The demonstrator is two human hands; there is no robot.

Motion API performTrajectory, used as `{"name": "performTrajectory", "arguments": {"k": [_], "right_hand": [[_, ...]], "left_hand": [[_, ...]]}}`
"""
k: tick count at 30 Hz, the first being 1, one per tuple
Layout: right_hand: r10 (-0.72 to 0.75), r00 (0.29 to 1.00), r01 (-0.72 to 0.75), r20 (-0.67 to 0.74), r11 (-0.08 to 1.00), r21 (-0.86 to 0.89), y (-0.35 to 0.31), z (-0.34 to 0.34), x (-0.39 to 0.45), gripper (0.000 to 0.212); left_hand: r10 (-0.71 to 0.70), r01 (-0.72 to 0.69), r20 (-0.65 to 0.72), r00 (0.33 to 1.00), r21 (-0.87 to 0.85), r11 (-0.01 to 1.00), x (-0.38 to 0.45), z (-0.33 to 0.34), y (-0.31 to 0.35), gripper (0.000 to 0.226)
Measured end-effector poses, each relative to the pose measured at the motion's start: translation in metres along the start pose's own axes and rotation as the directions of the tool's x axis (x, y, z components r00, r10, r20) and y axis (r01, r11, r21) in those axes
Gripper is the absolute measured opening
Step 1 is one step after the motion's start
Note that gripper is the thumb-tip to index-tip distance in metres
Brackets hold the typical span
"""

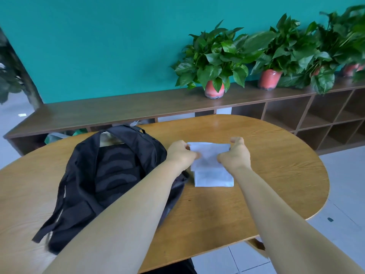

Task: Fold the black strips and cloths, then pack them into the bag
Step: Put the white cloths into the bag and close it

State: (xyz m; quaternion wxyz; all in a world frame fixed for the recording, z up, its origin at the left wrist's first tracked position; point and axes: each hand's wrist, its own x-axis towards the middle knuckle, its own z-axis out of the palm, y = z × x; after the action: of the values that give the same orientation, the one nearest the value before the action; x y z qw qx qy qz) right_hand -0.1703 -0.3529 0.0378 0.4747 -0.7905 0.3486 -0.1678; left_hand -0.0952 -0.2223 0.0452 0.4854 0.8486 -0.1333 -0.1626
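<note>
A white cloth [209, 155] lies partly folded on the wooden table [276, 165], right of a black backpack [110, 175]. My left hand [180, 152] pinches the cloth's left edge and my right hand [235, 153] pinches its right edge, both over the upper folded layer. A lower layer of the cloth [213, 177] shows flat on the table below my hands. The backpack lies on its front with the padded back panel up and its top open. No black strips are visible.
A long wooden shelf unit [118, 109] runs behind the table along a teal wall, with potted green plants [214, 62] on top. The table's rounded right end [324, 184] borders a tiled floor.
</note>
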Motion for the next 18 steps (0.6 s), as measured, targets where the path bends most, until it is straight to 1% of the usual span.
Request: {"name": "performTrajectory", "arguments": {"k": [4,7,11,14,16,18], "right_hand": [[-0.032,0.999,0.031,0.040,0.999,0.022,-0.037,0.011,-0.008,0.059],[-0.079,0.993,0.075,0.086,0.996,0.048,-0.069,0.039,-0.018,0.052],[-0.120,0.978,0.104,0.171,0.989,0.101,-0.101,0.102,-0.032,0.044],[-0.156,0.959,0.145,0.238,0.987,0.062,-0.110,0.149,-0.042,0.040],[-0.177,0.946,0.177,0.272,0.984,0.024,-0.114,0.179,-0.045,0.042],[-0.208,0.927,0.227,0.313,0.974,-0.024,-0.119,0.205,-0.043,0.049]], "left_hand": [[0.050,-0.055,-0.075,0.996,-0.062,0.997,-0.008,-0.045,0.006,0.026],[0.054,-0.063,-0.142,0.988,-0.060,0.996,-0.014,-0.087,-0.004,0.025],[-0.009,0.002,-0.248,0.969,-0.029,1.000,-0.019,-0.143,-0.040,0.025],[-0.072,0.076,-0.300,0.951,0.002,0.997,-0.019,-0.176,-0.069,0.022],[-0.074,0.096,-0.347,0.935,0.045,0.994,-0.016,-0.195,-0.086,0.027],[-0.065,0.110,-0.390,0.918,0.094,0.989,-0.009,-0.211,-0.100,0.032]]}}
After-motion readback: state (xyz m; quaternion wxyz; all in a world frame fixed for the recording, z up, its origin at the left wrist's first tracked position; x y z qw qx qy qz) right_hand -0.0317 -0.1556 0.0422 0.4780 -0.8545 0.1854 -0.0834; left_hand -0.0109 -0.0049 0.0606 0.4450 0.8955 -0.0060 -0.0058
